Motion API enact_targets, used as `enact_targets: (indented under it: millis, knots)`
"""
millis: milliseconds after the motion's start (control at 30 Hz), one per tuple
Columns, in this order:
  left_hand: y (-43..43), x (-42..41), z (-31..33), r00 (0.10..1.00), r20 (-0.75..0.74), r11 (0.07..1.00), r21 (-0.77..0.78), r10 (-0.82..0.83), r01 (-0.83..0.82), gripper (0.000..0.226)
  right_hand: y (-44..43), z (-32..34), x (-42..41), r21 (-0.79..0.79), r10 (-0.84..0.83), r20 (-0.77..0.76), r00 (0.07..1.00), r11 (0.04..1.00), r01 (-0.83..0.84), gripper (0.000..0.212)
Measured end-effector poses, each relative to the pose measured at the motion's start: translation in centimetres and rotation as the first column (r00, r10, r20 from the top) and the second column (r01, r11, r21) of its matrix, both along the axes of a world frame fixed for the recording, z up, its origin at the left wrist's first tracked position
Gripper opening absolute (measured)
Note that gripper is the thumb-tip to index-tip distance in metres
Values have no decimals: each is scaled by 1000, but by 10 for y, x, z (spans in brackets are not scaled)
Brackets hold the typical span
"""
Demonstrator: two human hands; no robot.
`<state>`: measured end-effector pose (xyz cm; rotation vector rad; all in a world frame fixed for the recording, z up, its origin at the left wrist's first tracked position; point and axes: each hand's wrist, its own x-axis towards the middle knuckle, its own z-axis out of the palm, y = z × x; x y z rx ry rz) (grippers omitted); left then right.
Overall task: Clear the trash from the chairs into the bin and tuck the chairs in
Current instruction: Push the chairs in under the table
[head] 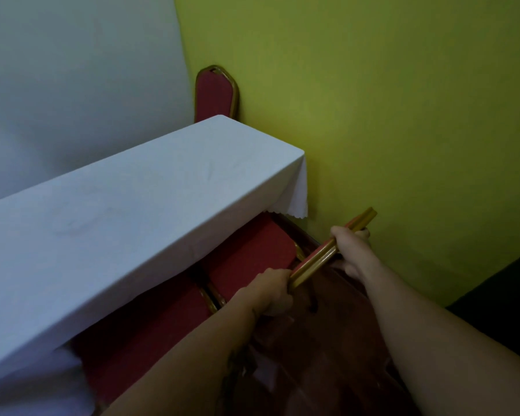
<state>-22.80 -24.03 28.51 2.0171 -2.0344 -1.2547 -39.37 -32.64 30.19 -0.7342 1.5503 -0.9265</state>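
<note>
L hand [272, 291] is clenched on the near end of the chair's [252, 259] gold top rail [332, 249]; R hand [350, 247] is wrapped round the same rail further along, toward the wall [388, 115]. Both forearms reach in from bottom right. The rail runs diagonally btw the two hands, its far end poking out past the R hand. The chair's red seat sits partly under the bench [126, 211] — front edge hidden by the white cloth's hem. A 2nd chair [150, 319] w/ red seat is just beside it on the left, also partly under the cloth. A 3rd chair [215, 94] stands beyond the bench's far corner, against the green wall; only its red back shows. Floor is dark reddish, blurred.
</note>
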Motion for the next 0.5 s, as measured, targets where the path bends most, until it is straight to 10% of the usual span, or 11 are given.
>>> enact_targets:
  millis: [500]
  knots:
    - [6,9,5,993,-87,995,55,82,-77,46,-8,-1,-2,18,52,-38,998,999,-51,64]
